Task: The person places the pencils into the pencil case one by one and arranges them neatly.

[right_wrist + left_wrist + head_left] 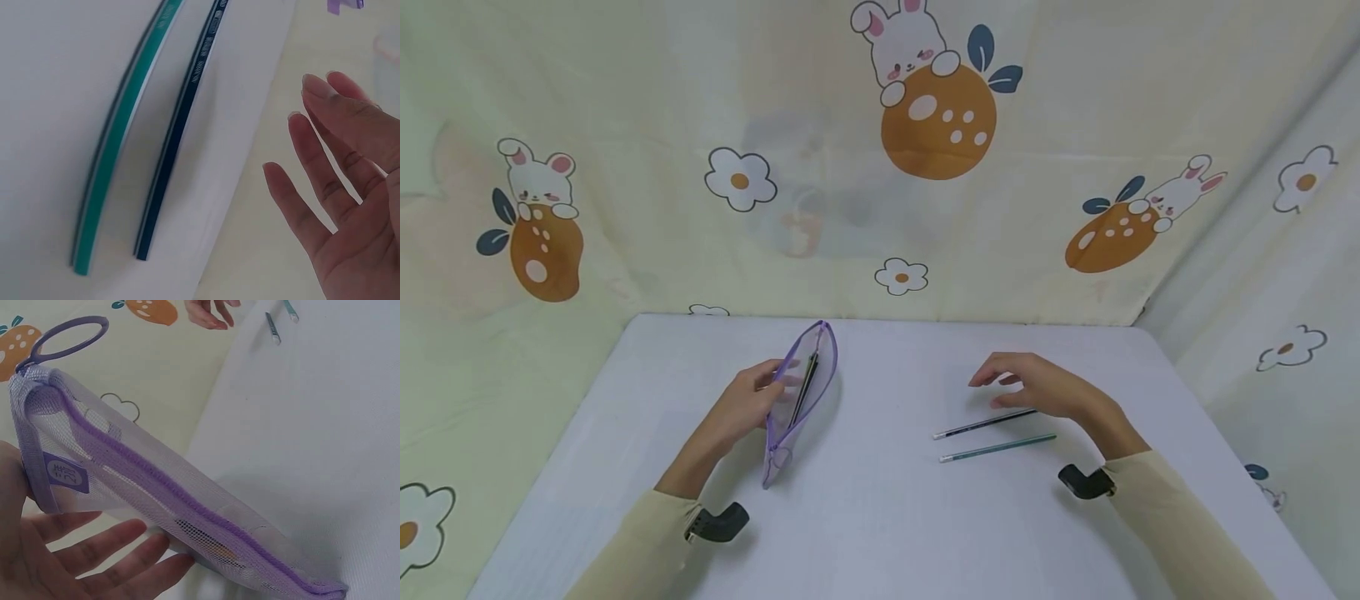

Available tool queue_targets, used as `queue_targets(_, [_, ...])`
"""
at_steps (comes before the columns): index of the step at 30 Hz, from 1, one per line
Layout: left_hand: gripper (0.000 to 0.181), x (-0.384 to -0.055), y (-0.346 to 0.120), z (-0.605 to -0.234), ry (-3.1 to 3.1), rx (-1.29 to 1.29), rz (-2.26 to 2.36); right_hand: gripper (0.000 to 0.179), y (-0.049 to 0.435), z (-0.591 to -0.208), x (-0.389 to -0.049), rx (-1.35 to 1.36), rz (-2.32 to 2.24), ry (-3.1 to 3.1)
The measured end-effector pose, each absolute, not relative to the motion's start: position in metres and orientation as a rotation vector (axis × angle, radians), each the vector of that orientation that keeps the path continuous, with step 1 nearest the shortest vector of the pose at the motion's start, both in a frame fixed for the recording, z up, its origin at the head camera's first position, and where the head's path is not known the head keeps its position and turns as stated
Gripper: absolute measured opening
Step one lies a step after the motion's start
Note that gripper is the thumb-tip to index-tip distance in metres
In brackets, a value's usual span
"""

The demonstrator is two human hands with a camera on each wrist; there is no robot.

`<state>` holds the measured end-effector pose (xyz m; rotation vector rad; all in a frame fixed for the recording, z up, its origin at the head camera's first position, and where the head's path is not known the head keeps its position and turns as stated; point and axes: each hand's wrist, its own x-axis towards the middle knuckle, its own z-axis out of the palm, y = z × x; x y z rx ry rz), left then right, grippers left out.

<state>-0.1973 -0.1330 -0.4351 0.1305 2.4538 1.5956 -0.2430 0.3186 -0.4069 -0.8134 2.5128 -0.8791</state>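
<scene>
My left hand [748,404] grips a see-through mesh pencil pouch [824,383] with purple edging, tilted over the left half of the table. Dark slim items [805,388] show inside it. In the left wrist view, the pouch has a purple zipper [169,494], a wrist loop [74,351] and a small label [65,472]; fingers spread along its underside. On the right, my right hand [1037,385] holds nothing, its fingers loosely bent above a dark blue pencil [985,426]. A green pencil [997,448] lies alongside, nearer to me; both show larger in the right wrist view.
A white table [880,533] spans the space in front of me. Behind it hangs a cream curtain [805,275] printed with rabbits and flowers, and more of this cloth runs down both sides. Black devices [718,523] sit at both wrists.
</scene>
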Motion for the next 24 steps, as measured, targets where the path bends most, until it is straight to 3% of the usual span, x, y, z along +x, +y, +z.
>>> queue_targets(24, [0.044, -0.199, -0.134, -0.436, 2.459, 0.130, 1.586, 0.025, 0.357, -0.445, -0.235, -0.596, -0.670, 2.609])
